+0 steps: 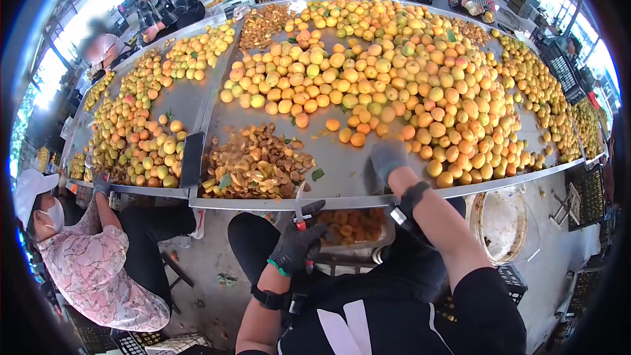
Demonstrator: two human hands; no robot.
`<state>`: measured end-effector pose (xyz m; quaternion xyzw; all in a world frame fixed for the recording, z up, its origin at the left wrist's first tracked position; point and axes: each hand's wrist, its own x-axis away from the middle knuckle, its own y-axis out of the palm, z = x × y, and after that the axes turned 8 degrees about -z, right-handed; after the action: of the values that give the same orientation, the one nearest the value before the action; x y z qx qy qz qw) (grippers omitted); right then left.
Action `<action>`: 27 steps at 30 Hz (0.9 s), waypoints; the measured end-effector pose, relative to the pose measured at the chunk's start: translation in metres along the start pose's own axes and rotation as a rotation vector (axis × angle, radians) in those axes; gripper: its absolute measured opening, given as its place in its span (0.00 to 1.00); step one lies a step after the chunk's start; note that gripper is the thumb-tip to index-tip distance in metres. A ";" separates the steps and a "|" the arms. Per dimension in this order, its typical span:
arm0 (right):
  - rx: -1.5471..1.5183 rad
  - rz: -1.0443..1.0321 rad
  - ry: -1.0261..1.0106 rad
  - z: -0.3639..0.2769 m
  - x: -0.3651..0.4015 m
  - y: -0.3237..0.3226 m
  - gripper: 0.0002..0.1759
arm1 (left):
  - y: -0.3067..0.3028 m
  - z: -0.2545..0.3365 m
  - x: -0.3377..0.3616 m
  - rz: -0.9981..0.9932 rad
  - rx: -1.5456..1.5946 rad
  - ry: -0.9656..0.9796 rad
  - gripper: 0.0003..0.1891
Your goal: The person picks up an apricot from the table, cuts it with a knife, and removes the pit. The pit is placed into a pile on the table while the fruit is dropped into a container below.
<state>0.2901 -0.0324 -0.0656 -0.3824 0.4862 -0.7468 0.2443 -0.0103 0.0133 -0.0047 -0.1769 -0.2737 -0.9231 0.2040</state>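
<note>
My left hand (299, 243), in a dark glove, is closed around red-handled shears (300, 212) at the table's front edge. The silver head of the shears points up toward the tabletop. My right hand (389, 160), in a grey glove, reaches over the metal table (335, 181), just in front of the heap of apricots (453, 115). Its fingers are blurred and partly hidden, so I cannot see whether they hold anything. To the left lies a pile of brown pits and scraps (259, 161). Below the edge, a bin (355, 227) holds orange fruit pieces.
A raised metal divider (211, 108) separates the left section, where more apricots (141, 128) lie. A co-worker in a white cap (98, 256) sits at left; others sit along the far side. A round tub (503, 223) and black crates (585, 197) stand at right.
</note>
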 end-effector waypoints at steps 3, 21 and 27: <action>-0.003 -0.061 -0.017 0.005 0.011 -0.028 0.14 | -0.002 -0.004 0.012 0.037 0.137 0.032 0.27; -2.772 -1.001 0.214 -0.079 0.156 0.113 0.23 | -0.019 -0.009 0.018 0.055 0.244 0.096 0.25; -2.551 -0.864 -0.107 -0.066 0.171 0.047 0.21 | -0.011 -0.013 0.018 0.018 -0.042 0.019 0.21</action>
<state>0.1357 -0.1420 -0.0672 -0.4910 0.6678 0.2218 -0.5136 -0.0340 0.0090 -0.0117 -0.1750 -0.2508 -0.9284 0.2112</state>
